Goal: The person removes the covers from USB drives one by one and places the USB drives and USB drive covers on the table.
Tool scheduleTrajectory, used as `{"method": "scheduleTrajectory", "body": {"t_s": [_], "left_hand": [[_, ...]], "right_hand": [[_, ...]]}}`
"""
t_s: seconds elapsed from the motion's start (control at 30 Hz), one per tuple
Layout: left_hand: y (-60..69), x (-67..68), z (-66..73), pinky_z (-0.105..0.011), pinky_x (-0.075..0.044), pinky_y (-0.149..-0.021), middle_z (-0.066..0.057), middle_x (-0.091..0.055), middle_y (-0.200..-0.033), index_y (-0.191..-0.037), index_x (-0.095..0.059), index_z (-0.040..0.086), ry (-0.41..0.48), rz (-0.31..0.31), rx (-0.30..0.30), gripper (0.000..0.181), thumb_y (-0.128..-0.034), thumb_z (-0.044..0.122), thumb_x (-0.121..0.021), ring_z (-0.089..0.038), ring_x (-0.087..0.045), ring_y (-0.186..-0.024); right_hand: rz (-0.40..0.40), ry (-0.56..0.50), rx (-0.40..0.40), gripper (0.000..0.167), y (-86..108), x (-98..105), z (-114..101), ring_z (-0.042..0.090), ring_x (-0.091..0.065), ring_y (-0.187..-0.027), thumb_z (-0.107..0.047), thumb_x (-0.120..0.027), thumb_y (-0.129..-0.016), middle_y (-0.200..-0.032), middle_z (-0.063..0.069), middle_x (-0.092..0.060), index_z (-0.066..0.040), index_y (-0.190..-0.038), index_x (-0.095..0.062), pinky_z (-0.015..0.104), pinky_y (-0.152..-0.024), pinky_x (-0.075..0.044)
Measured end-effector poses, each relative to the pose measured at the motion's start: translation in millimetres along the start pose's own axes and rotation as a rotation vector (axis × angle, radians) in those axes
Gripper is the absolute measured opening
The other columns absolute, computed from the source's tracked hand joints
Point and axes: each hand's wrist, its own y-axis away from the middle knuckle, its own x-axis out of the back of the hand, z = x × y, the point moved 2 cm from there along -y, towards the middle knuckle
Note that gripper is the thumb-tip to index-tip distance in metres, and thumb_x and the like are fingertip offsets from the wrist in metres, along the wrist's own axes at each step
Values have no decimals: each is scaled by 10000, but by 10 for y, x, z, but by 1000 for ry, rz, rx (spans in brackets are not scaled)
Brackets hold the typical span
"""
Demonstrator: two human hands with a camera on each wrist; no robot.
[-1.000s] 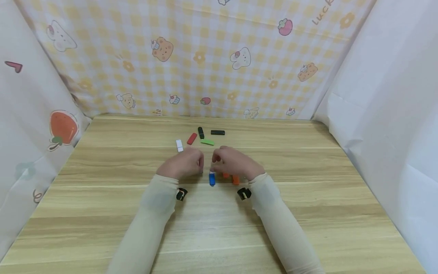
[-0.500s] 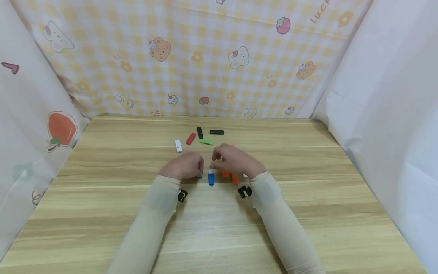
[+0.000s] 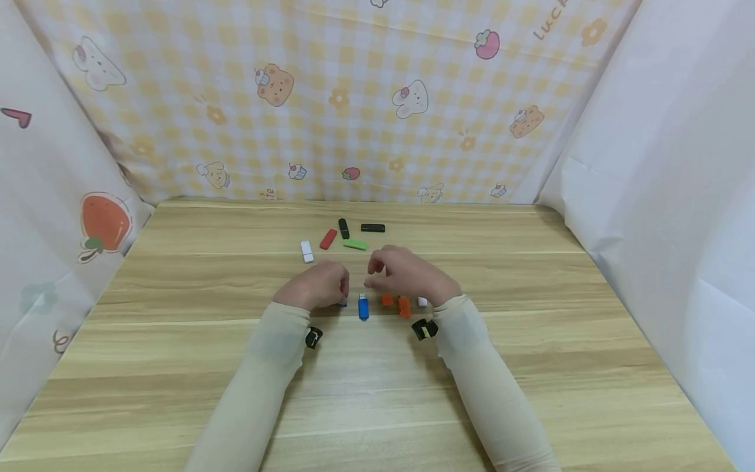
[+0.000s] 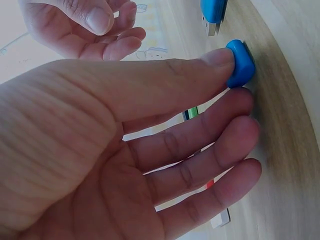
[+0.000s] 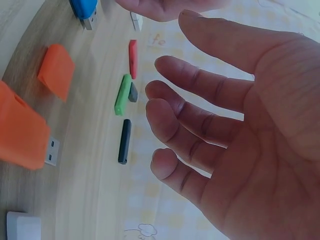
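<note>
Blue, mid-frame in head view: pinching cap [image 4: 242, 65] betw. thumb & finger of L hand [image 3: 316, 285]. Just right, see stick [image 3: 363, 308] w/ long axis up-frame, plug [image 3: 362, 297] on top; can't tell nearer hand. W/ loose, parted fingers of R hand [image 3: 407, 272], gripping nothing.

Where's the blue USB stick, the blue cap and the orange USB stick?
Blue USB stick [image 3: 363, 309]: head view, its body.
Blue cap [image 4: 243, 63]: left wrist view, rounded side.
Orange USB stick [image 5: 22, 129]: right wrist view, its body.
</note>
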Motion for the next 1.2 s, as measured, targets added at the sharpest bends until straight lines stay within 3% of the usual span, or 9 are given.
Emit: {"method": "scheduleTrajectory", "body": {"t_s": [0.4,0.7,0.97,1.2], "left_hand": [[15,6,-14,-284,-472,-707,-58,-667,-872,-909,-741,62,-27,8,-18,123,-1009,12,-691,-220,-591,-817],[83,76,12,-289,-466,-660,-80,-686,-914,-1107,-753,29,24,57,2,185,-1089,116,-591,-224,-602,-770],[155,198,100,-300,-467,-634,-94,-661,-911,-1159,-726,-9,38,186,-53,257,-1120,127,-512,-216,-593,-722],[203,284,156,-357,-552,-821,-131,-667,-1067,-1198,-743,-7,-49,310,-90,254,-1119,151,-561,-263,-627,-908]], "right_hand": [[11,-22,-11,198,26,35,19,223,-613,-1018,-267,-715,-1062,-1168,69,-707,-83,-1136,-726,364,-920,-563],[35,-22,-26,213,23,59,89,217,-632,-1003,-289,-730,-1054,-1153,49,-720,-103,-1156,-734,369,-904,-571],[63,-7,-19,247,58,120,56,229,-641,-980,-272,-731,-1054,-1159,84,-722,-64,-1187,-731,374,-883,-574],[99,-2,-3,298,83,175,102,248,-663,-997,-258,-732,-1053,-1200,121,-729,-15,-1226,-722,392,-888,-587]]}}
